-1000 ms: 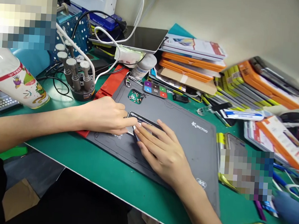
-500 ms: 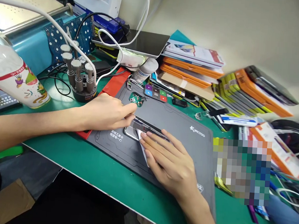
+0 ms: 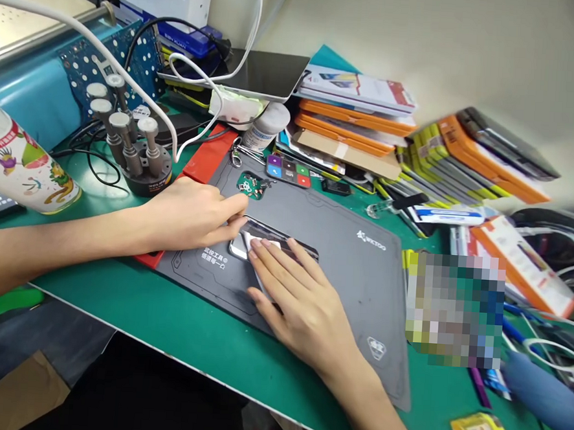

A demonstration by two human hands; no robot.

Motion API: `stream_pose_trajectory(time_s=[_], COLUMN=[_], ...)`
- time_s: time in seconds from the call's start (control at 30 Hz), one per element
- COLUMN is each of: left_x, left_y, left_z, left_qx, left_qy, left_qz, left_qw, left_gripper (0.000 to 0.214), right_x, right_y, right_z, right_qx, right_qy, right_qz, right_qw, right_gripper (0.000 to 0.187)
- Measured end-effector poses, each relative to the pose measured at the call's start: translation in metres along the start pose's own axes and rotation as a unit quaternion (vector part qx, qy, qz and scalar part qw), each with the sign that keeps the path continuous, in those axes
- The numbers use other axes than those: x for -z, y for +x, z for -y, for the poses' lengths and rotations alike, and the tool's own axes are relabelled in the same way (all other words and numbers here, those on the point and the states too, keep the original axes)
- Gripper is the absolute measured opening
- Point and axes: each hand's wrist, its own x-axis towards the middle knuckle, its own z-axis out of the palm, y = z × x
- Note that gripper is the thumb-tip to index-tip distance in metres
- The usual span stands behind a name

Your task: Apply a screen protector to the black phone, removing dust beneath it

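Note:
A dark phone [image 3: 285,237] lies flat on the grey work mat [image 3: 351,271]. My left hand [image 3: 192,212] is curled at the phone's left end, its fingertips pinching that edge. My right hand [image 3: 301,300] lies over the phone with fingers stretched out flat, pressing a small white cloth [image 3: 253,242] against the glass. Most of the cloth is hidden under those fingers.
A stand of metal screwdrivers [image 3: 130,147] and a printed white bottle [image 3: 22,160] sit to the left. A small green circuit board [image 3: 250,185] and a coloured parts tray [image 3: 290,170] lie at the mat's far edge. Stacked boxes [image 3: 356,115] crowd the back and right.
My right hand has slid left along the phone with the white cloth under its fingers. My left hand stays at the phone's left end. The view has shifted slightly.

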Motion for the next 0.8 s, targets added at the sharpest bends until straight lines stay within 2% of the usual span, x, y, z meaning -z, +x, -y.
stream_pose_trajectory(time_s=[0.23,0.53,0.8], left_x=[0.002,0.002,0.002], left_y=[0.002,0.001,0.001], left_z=[-0.003,-0.004,-0.005], left_qx=[0.019,0.038,0.048], left_qy=[0.003,-0.017,-0.012], left_qz=[0.032,0.061,0.076], left_qw=[0.999,0.997,0.996], left_gripper=[0.033,0.033,0.034], right_x=[-0.007,-0.005,-0.01], right_y=[0.005,0.002,0.015], right_z=[0.001,-0.006,0.006], right_qx=[0.015,-0.005,0.019], right_qy=[0.014,0.008,0.021], right_qz=[0.003,-0.002,0.018], right_qw=[1.0,1.0,0.999], right_gripper=[0.047,0.072,0.074])
